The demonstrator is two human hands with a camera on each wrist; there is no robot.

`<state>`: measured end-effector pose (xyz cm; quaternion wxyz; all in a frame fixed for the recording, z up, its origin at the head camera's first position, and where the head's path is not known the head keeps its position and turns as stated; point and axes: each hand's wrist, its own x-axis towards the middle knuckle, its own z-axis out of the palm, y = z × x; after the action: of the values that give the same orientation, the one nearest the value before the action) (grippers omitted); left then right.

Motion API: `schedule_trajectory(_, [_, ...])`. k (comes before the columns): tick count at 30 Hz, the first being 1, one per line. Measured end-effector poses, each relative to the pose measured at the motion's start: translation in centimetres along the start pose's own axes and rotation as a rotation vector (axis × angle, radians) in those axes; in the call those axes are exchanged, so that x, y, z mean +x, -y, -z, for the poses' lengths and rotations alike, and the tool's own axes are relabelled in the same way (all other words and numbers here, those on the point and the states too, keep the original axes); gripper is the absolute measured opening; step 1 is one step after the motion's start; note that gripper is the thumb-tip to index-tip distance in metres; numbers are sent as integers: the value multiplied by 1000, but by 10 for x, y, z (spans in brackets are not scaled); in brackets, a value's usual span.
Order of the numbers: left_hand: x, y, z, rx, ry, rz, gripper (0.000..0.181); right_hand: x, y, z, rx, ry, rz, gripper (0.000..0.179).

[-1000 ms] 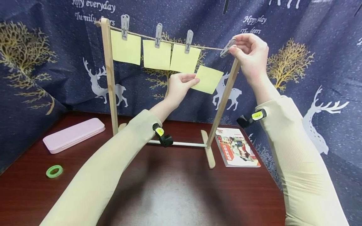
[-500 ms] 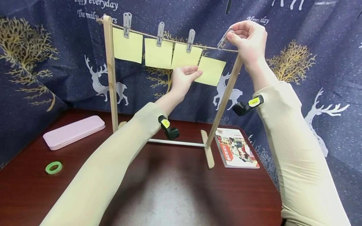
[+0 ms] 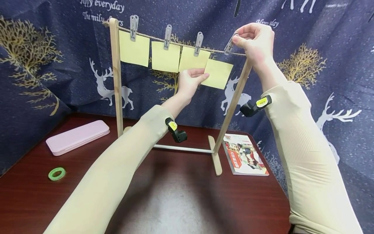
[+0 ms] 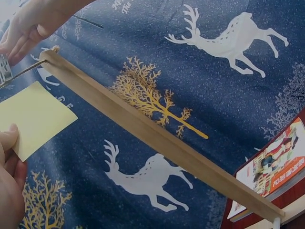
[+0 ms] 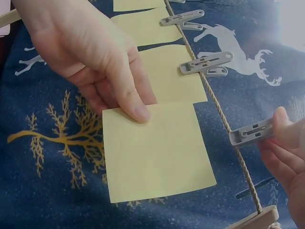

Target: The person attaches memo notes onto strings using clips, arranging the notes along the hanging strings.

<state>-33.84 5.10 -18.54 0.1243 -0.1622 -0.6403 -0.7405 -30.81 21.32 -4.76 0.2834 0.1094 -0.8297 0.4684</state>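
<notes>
My left hand [image 3: 188, 83] pinches a yellow sticky note [image 3: 217, 74] by its left edge, thumb in front. The note is just below the twine [image 3: 181, 45] and apart from it, as the right wrist view [image 5: 157, 152] shows. My right hand [image 3: 258, 42] pinches the handle end of a grey clothespin [image 3: 229, 48] near the line's right end. Its tip meets the twine; whether it grips the twine is unclear. Farther left, three clothespins [image 3: 133, 29] hold yellow notes [image 3: 134, 48] on the line. My left hand partly covers the nearest hanging note [image 3: 194, 59].
The twine is strung between two wooden posts [image 3: 116, 78], joined low by a white rod [image 3: 184, 148]. A pink case [image 3: 77, 136] and a green tape roll [image 3: 56, 174] lie at left on the brown table [image 3: 175, 201]. A book [image 3: 245, 154] lies right of the stand.
My left hand has raised the note closer to the twine. The right hand has moved up, turning the clothespin from below the line to above it. Little differs in the last half second.
</notes>
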Motion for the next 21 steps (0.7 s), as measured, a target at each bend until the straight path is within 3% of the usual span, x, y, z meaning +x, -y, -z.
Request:
schedule_trajectory(6, [2,-2,-2,28,4,18,34,1,-2,-2,-122,35,-40,12])
schedule_trajectory(13, [1,0,-5,17,-15,41,33,2,-1,-5,-139,121,-101,4])
schedule_trajectory(17, [1,-2,-7,3,-24,41,32,1,0,-6,-176,141,-104,17])
schedule_trajectory(21, [0,-3,-8,-5,-29,40,33,1,1,-7,-226,164,-98,17])
